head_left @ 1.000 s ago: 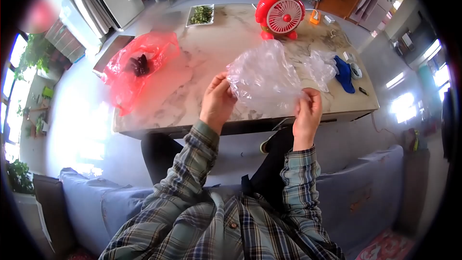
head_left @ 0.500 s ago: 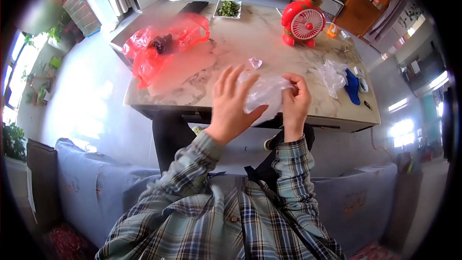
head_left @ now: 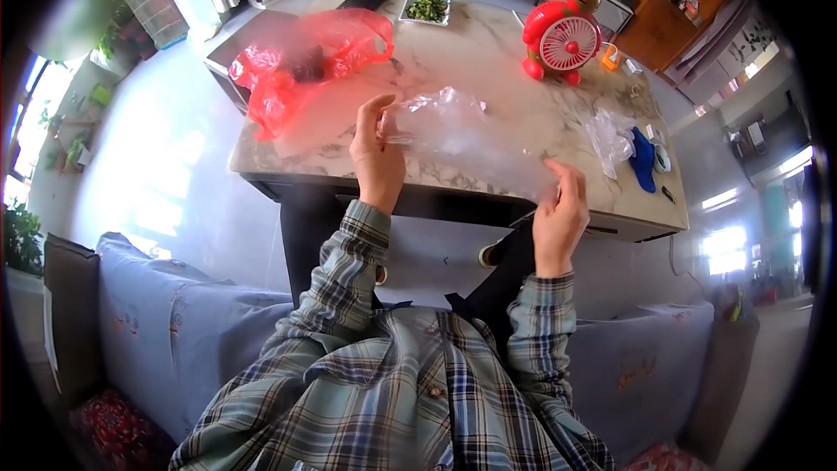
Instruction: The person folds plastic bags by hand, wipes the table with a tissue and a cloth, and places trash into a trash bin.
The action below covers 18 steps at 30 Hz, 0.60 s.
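Observation:
A clear plastic bag (head_left: 466, 135) is stretched between my two hands, above the front edge of the marble-patterned table (head_left: 462, 52). My left hand (head_left: 378, 157) pinches its left end between thumb and fingers. At the lower right end, my right hand (head_left: 562, 214) is closed on the bag's other side. The bag is thin and see-through, so its lower edge is hard to make out. To the left of it on the table lies a crumpled red plastic bag (head_left: 349, 39) with a dark, blurred thing in it.
A red robot-shaped fan (head_left: 567, 39) stands at the back right. A white dish of greens (head_left: 427, 7) sits at the back. On the right lie another clear plastic bag (head_left: 608, 141) and a blue cloth-like item (head_left: 643, 160). Behind me is a covered sofa (head_left: 209, 331).
My hands have moved apart, and the bunched clear bag is now spread out between them. My left hand, open before, has moved left and closed on the bag.

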Each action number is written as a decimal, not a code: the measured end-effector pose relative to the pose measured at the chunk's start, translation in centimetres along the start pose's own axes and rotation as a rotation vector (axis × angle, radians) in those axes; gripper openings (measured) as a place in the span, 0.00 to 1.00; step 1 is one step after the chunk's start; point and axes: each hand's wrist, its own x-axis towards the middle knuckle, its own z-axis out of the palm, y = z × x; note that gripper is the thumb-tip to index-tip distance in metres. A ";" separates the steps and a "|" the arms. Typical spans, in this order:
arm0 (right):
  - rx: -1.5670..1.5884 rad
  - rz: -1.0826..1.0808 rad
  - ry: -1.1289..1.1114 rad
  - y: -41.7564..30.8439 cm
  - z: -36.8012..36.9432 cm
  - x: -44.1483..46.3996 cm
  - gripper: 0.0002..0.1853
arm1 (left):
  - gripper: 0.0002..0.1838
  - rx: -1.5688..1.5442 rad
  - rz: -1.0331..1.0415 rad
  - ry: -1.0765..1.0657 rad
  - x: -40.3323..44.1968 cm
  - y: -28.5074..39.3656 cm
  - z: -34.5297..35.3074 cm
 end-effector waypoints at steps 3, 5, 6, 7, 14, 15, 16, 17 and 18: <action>0.147 -0.192 -0.058 -1.4 1.0 -2.5 0.20 | 0.16 -0.737 -0.343 -0.057 -0.2 -1.7 -0.4; 0.358 -0.242 -0.397 -2.8 0.1 -3.3 0.21 | 0.15 -0.861 -0.410 -0.121 0.0 -1.6 -0.7; 0.555 -0.170 -0.495 -2.5 -0.4 -3.5 0.25 | 0.15 -0.894 -0.441 -0.160 0.1 -1.3 -0.9; 0.889 0.259 -0.509 -1.4 0.2 -4.3 0.26 | 0.14 -0.928 -0.475 -0.198 0.2 -1.1 -1.1; 0.970 0.433 -0.599 0.3 3.3 -1.8 0.12 | 0.16 -0.720 -0.503 -0.396 -0.9 -0.1 0.4; 1.008 0.533 -0.437 0.1 3.3 -1.7 0.10 | 0.16 -0.664 -0.476 -0.396 -1.0 -0.2 0.6; 1.038 0.622 -0.277 0.0 3.2 -1.4 0.09 | 0.15 -0.723 -0.477 -0.480 -0.7 -0.7 -0.4; 1.063 0.706 -0.116 -0.1 3.1 -1.1 0.07 | 0.15 -0.719 -0.500 -0.380 -0.4 -1.2 -0.8; 1.165 0.672 0.030 0.7 2.9 -0.9 0.06 | 0.14 -0.712 -0.523 -0.284 0.1 -1.9 -1.0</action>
